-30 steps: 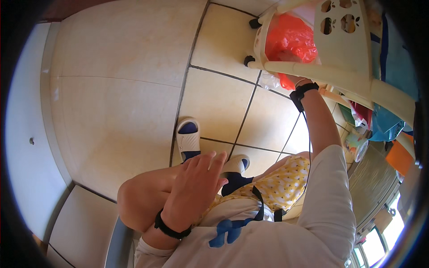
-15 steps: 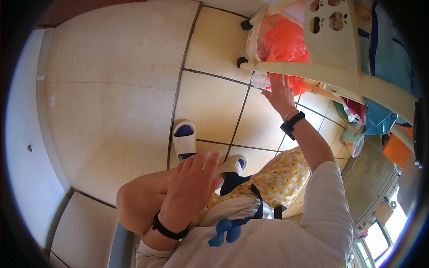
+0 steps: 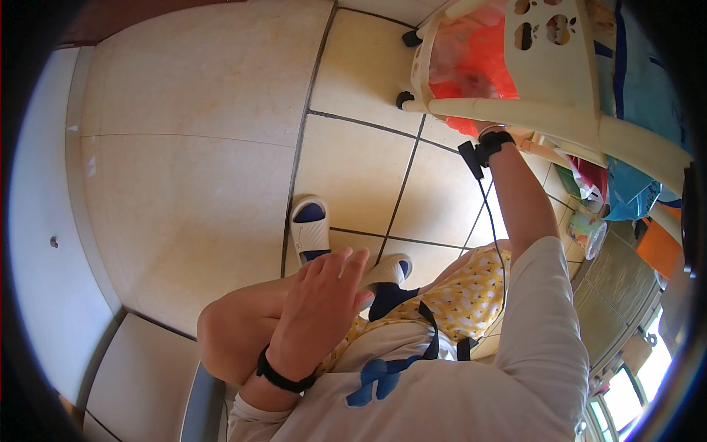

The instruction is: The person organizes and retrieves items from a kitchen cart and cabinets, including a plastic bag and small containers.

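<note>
My right hand point(image 3: 486, 127) reaches past the cream pole of a wheeled plastic rack point(image 3: 534, 114) into its lowest basket. Its fingers are hidden by the pole and by the red plastic bags point(image 3: 490, 55) there. A black band with a small black box point(image 3: 471, 159) and a thin cable is on that wrist. My left hand point(image 3: 318, 313) hovers over my lap, palm down, holding nothing; its fingers are stretched out and it wears a black wristband point(image 3: 278, 374).
The rack's black casters point(image 3: 403, 100) stand on beige floor tiles point(image 3: 361, 169). Blue bags point(image 3: 633, 188) hang from its right side, near a round patterned tub point(image 3: 587, 234). A white door point(image 3: 48, 214) is at far left, beside a pale box-like block point(image 3: 140, 368).
My right hand has moved farther up and in, from beside the red bag to behind the pole, among the bags. The cable at its wrist has come into view. My left hand barely moved.
</note>
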Demonstrator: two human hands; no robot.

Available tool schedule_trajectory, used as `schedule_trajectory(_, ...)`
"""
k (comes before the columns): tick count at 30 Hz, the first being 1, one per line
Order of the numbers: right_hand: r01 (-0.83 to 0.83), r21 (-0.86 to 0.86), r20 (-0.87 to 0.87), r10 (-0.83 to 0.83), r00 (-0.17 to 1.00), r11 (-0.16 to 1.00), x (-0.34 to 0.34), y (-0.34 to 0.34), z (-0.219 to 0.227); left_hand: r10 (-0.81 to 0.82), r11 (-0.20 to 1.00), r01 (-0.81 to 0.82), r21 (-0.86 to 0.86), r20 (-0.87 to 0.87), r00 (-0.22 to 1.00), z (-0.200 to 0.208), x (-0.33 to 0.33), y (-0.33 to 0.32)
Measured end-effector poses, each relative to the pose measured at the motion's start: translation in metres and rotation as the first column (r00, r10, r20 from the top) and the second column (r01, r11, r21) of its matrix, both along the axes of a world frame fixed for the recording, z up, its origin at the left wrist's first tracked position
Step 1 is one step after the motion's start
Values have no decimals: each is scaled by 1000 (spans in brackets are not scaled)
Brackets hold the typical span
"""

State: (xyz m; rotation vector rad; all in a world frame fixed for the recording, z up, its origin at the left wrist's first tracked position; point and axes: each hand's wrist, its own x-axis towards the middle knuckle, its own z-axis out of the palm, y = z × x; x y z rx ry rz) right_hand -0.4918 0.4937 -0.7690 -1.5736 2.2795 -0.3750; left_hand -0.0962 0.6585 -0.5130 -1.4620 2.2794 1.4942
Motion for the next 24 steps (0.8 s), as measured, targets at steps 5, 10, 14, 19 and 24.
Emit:
schedule_trajectory(5,-328,219,105,312,944,919,31,23,16,18,999,-19,27,17,1000,-2,4,1)
schedule_trajectory(10,-364,68,-108,370,923,929,49,39,62,26,999,-27,28,18,999,-1,7,2)
schedule_trajectory(14,-272,-297,-314,176,933,916,52,59,98,29,999,-29,38,2,1000,3,9,-1)
schedule_trajectory(19,-312,-65,-319,277,906,948,30,33,86,-4,1000,3,30,35,999,1,6,5)
schedule_trajectory(24,-462,127,-632,430,644,878,12,-2,23,-27,999,24,39,79,997,-6,4,8)
